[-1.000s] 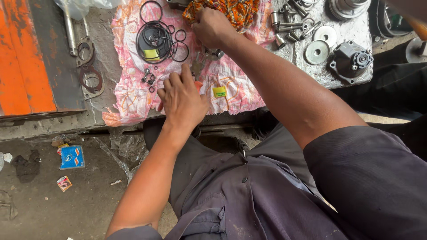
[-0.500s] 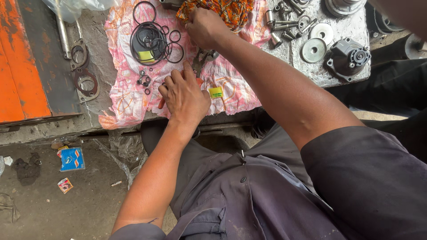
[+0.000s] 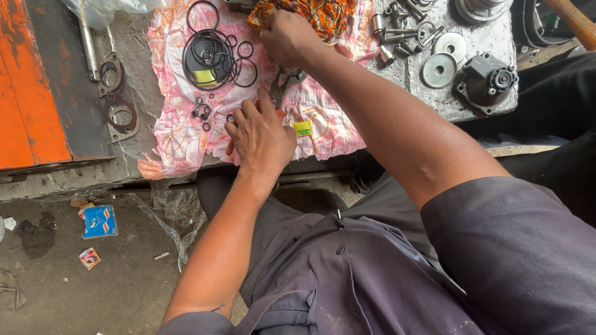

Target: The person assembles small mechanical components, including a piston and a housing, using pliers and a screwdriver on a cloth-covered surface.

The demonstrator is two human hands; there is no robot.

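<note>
Pink patterned cloth [image 3: 180, 133] covered the bench, seals on it | my right hand [image 3: 288, 37] far, fingers curled shut gripping the orange rag [image 3: 316, 12] | my left hand [image 3: 261, 133] near, flat, fingers spread, holding nothing | black O-rings [image 3: 214, 59] far left | yellow tag [image 3: 303, 128] just right of left hand.

Yellow-green label [image 3: 302, 128] on pink cloth; blue packet [image 3: 99, 221], small red wrapper [image 3: 90, 258] on floor.

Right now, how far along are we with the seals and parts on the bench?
Done: black O-rings and metal parts lie laid out. In hand: right hand grips the orange cloth; left hand presses on the pink cloth. Left: the black housing sits apart, unassembled.
</note>
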